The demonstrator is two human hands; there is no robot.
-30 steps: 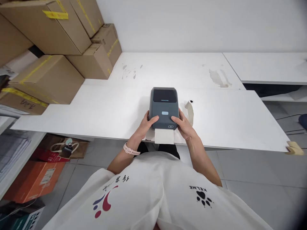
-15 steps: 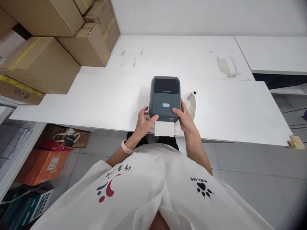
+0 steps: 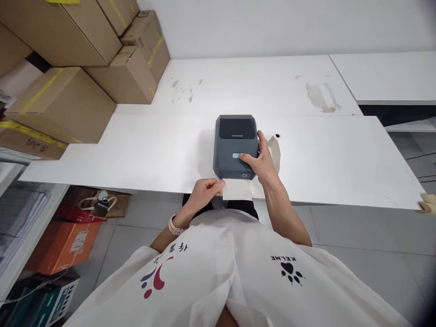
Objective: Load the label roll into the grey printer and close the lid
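A dark grey label printer [image 3: 235,145] sits near the front edge of a white table [image 3: 153,150]. A strip of white label paper [image 3: 237,190] sticks out of its front slot. My left hand [image 3: 203,193] pinches the left edge of that paper. My right hand [image 3: 260,159] rests on the printer's right side, thumb lying across the top by the small blue button, fingers round the side. A roll of beige backing paper [image 3: 275,150] lies just right of the printer, behind my right hand.
Stacked cardboard boxes [image 3: 68,68] with yellow tape fill the left back of the table. A second white table [image 3: 384,77] stands at the right. Below left are an orange box [image 3: 61,245], a brown bag [image 3: 98,204] and shelves.
My left hand has left the printer's side and come down to the paper, closing on its left edge. My right hand slid up onto the printer's top, thumb near the button.
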